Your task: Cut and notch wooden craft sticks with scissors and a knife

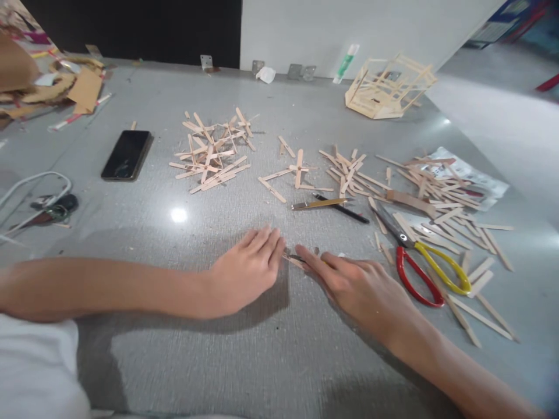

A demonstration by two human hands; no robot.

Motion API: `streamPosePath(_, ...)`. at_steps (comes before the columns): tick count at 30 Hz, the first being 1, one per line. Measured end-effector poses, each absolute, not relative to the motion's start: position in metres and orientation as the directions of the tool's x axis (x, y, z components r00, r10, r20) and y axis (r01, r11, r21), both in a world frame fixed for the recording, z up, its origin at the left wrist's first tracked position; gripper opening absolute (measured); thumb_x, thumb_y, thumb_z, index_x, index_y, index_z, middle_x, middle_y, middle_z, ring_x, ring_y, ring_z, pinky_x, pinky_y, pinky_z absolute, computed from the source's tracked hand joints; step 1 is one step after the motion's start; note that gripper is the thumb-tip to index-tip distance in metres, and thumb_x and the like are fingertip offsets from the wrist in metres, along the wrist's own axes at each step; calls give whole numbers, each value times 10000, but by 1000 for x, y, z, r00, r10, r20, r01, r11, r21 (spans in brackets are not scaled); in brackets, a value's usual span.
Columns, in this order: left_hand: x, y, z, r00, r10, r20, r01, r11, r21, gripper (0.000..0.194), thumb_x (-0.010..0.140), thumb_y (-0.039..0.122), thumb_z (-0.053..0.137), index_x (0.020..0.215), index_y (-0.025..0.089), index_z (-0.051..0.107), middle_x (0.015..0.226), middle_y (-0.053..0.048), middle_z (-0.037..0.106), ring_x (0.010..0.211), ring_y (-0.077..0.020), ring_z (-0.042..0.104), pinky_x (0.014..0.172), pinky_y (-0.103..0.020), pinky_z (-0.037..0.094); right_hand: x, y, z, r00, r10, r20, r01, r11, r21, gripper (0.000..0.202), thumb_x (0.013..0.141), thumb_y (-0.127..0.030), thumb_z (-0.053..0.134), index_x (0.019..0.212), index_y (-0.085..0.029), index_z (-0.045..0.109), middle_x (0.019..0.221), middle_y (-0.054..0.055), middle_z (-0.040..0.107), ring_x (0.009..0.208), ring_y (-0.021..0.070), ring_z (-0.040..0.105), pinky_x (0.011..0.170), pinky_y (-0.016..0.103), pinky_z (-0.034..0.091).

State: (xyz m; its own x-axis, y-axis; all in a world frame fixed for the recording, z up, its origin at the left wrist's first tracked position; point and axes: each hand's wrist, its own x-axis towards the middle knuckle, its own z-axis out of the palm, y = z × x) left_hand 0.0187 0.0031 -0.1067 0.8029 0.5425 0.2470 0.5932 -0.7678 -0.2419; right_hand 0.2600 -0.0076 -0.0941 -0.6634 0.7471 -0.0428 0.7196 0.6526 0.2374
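Near the middle of the table, my left hand (251, 270) is closed, its fingers together and pressed down at the end of a short wooden craft stick (297, 263). My right hand (349, 279) comes in from the other side, its fingers wrapped round a small tool with a dark metal tip (295, 257) and a bit of yellow. The tip lies against the stick between both hands. Most of the tool is hidden under my fingers, so its exact kind cannot be made out. Beyond the hands lie golden tweezers (317, 203) and a black pen (345, 209).
Scissors (406, 240) with red and yellow handles lie right, beside scattered craft sticks (454, 192). Joined stick pieces (209, 151) are heaped at back left, near a phone (126, 154). A wooden stick frame (388, 87) and a glue tube (346, 64) stand by the back panel.
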Motion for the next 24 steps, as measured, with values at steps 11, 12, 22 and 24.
streamPosePath(11,20,-13,-131,782,538,313,616,-742,-265,395,1052,250,513,1309,-18,651,1353,-201,667,1282,-295,640,1131,-432,432,253,-3,-93,-672,738,-62,715,669,203,598,825,20,610,1398,-148,577,872,7,759,641,173,724,524,284,449)
streamPosePath(12,20,-13,-131,784,535,315,615,-742,-269,394,1050,247,514,1307,-17,652,1350,-201,668,1278,-293,643,1128,-429,438,254,-3,-94,-670,740,-57,717,666,205,589,831,11,620,1396,-149,580,872,7,758,643,175,724,525,285,448)
streamPosePath(22,19,-15,-133,803,518,294,592,-750,-295,406,1007,215,579,1329,-26,633,1375,-209,647,1297,-307,631,1143,-414,427,253,-3,-94,-657,752,-58,731,654,193,517,898,-44,623,1399,-166,586,842,8,752,632,166,706,531,277,417)
streamPosePath(24,19,-15,-134,803,514,301,592,-749,-297,406,995,203,593,1326,-28,634,1373,-212,648,1299,-309,629,1142,-407,425,253,-3,-94,-653,754,-63,734,651,193,520,898,-38,612,1400,-173,586,836,11,750,628,159,697,536,269,410)
